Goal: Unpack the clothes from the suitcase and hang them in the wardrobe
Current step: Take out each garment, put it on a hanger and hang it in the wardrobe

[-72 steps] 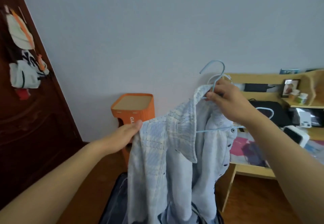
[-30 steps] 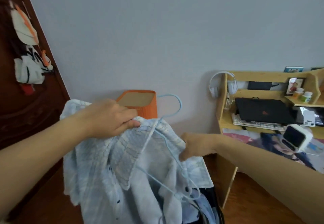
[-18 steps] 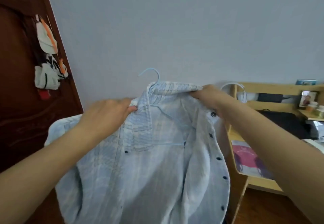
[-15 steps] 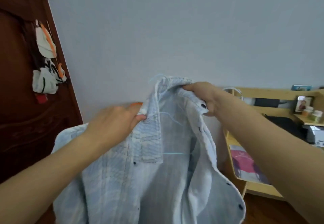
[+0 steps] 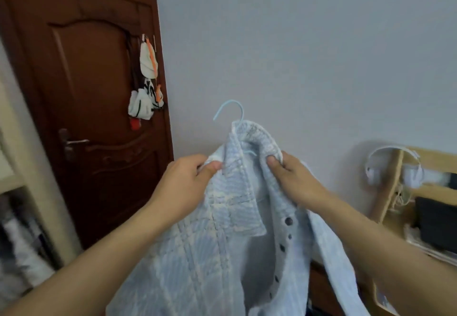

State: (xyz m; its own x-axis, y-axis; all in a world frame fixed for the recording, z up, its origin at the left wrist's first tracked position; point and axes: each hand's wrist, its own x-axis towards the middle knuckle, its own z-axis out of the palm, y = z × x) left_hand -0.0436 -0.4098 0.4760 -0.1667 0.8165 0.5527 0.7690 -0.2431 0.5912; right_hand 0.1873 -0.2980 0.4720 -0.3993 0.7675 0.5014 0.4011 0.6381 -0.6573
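Now | left hand (image 5: 184,187), right hand (image 5: 293,182) grip ribbed plaid shirt (image 5: 217,254) | thin curved hanger (image 5: 231,112)

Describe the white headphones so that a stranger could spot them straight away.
Look to the right, where a light wooden desk shelf stands against the pale wall. The headphones hang over its upright side panel, the only white, arched thing there, beside dark items on the shelves.

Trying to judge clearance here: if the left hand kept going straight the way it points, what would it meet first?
The left hand points up and right into the shirt whose collar it already pinches. Beyond that fabric, the right hand on the other collar side lies next in line, though depth is hard to judge.
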